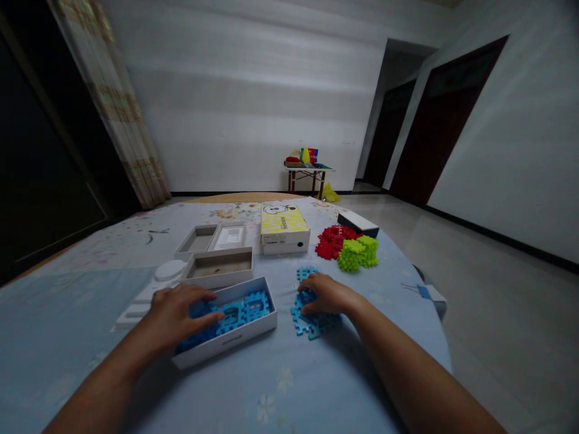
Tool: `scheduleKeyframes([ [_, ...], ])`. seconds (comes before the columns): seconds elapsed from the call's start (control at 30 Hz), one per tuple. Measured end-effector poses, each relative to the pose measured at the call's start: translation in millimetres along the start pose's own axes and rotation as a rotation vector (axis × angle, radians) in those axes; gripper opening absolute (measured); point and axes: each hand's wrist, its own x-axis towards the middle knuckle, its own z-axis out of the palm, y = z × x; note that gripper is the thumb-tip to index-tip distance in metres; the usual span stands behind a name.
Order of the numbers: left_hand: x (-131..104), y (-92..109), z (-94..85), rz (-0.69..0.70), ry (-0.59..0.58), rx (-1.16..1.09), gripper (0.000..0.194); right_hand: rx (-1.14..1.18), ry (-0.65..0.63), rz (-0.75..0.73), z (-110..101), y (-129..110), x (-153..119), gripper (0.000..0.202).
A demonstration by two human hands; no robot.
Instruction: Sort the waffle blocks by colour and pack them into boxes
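Observation:
A white box [246, 334] in front of me holds several blue interlocking plastic pieces [244, 311]. My left hand [181, 313] is over the box's left end, thumb and fingers apart, fingertips at the pieces inside. To the right of the box, more blue interlocking pieces [312, 325] lie on the tablecloth. My right hand [328, 293] is bent over them, with thumb and fingers curled round one blue piece; the palm side is hidden. Red interlocking pieces [335, 241] and lime-green ones [357, 253] are piled beyond my right hand.
Shallow box trays [219, 265] and a white insert [140, 298] lie beyond and left of the white box. A yellow-and-white box [284, 229] stands farther back. A dark-sided box [358, 223] is near the round table's right edge. A small side table [310, 170] stands by the wall.

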Motion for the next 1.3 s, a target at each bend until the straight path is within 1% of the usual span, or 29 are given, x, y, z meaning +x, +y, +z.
scheduleKeyframes([
  [0.1,-4,-3,-2.4,-0.006,-0.067,-0.019,0.049,0.05,-0.008,-0.014,-1,4,-2,0.056],
  [0.2,-9,-4,-9.6,-0.004,-0.172,-0.137,0.045,0.1,0.013,-0.068,1,11,-3,0.056],
  [0.27,-12,0,-16.0,-0.014,-0.233,-0.223,0.045,0.145,0.06,-0.096,2,18,-3,0.056],
  [0.33,-14,4,-22.3,-0.03,-0.257,-0.284,0.045,0.204,0.146,-0.096,3,26,-1,0.057],
  [0.37,-14,5,-25.0,-0.043,-0.249,-0.303,0.045,0.238,0.206,-0.092,3,31,1,0.057],
  [0.43,-13,6,-29.6,-0.089,-0.181,-0.318,0.044,0.297,0.351,-0.08,4,40,5,0.058],
  [0.5,-10,2,-32.6,-0.167,-0.048,-0.307,0.045,0.323,0.484,-0.055,6,50,10,0.057],
  [0.53,-9,-1,-33.5,-0.216,0.021,-0.295,0.047,0.323,0.531,-0.037,7,54,13,0.056],
  [0.6,-7,-7,-33.9,-0.323,0.127,-0.276,0.051,0.311,0.572,-0.014,10,60,19,0.055],
  [0.67,-6,-12,-32.3,-0.401,0.191,-0.265,0.053,0.307,0.571,-0.017,12,63,24,0.053],
  [0.7,-6,-14,-30.8,-0.415,0.215,-0.258,0.053,0.313,0.567,-0.024,12,63,26,0.053],
  [0.9,-13,-20,-15.3,-0.358,0.364,-0.175,0.044,0.42,0.518,-0.089,4,56,39,0.053],
  [0.97,-19,-24,-10.3,-0.332,0.388,-0.137,0.042,0.378,0.459,-0.102,2,53,42,0.054],
  [1.1,-29,-32,-3.4,-0.361,0.451,-0.104,0.04,0.225,0.248,-0.07,4,49,44,0.06],
  [1.13,-31,-33,-2.2,-0.363,0.465,-0.1,0.04,0.194,0.213,-0.057,5,48,44,0.062],
  [1.2,-32,-34,0.3,-0.335,0.493,-0.082,0.04,0.15,0.19,-0.034,7,46,44,0.064],
  [1.3,-30,-35,4.2,-0.26,0.524,-0.029,0.041,0.111,0.198,0.002,6,45,44,0.068],
])
